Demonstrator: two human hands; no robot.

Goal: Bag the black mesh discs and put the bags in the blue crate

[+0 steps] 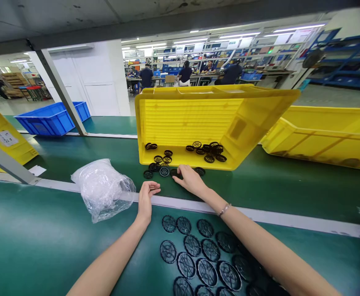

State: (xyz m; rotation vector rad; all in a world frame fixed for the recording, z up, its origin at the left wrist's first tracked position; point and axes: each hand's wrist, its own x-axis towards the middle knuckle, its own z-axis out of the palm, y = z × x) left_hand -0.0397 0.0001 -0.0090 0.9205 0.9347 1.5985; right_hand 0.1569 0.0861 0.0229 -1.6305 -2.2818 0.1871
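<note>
Findings: contact made on one side only

The right hand [192, 181] reached over the rail with its fingers held close together. Their tips rested on a black round grille disc [175, 174], but this view did not show whether they pinched it. The left hand [148, 198] lay palm up and empty just past the rail, its fingers loosely curled and slightly parted. A bracelet [225, 209] sat on the right wrist, well behind the point of contact.

The touched disc lay at the edge of a loose group of similar discs [164, 171] on the far green conveyor belt [260, 185], some of them overlapping. This group lay just outside the lower rim of a tipped yellow plastic bin [180, 119], with more discs [206, 152] inside against that rim. A larger set of discs [192, 246] lay flat in close rows on the near belt [44, 242], under and between the forearms.

Inspector's judgement: fingertip contact suited these light parts. Overlapping discs were best separated one at a time by the rim, since their open grilles could catch on one another.

A crumpled clear plastic bag [101, 190] lay across the rail [198, 204] beside the left hand. Farther out stood a second yellow bin [321, 137] and a blue crate [52, 119].
</note>
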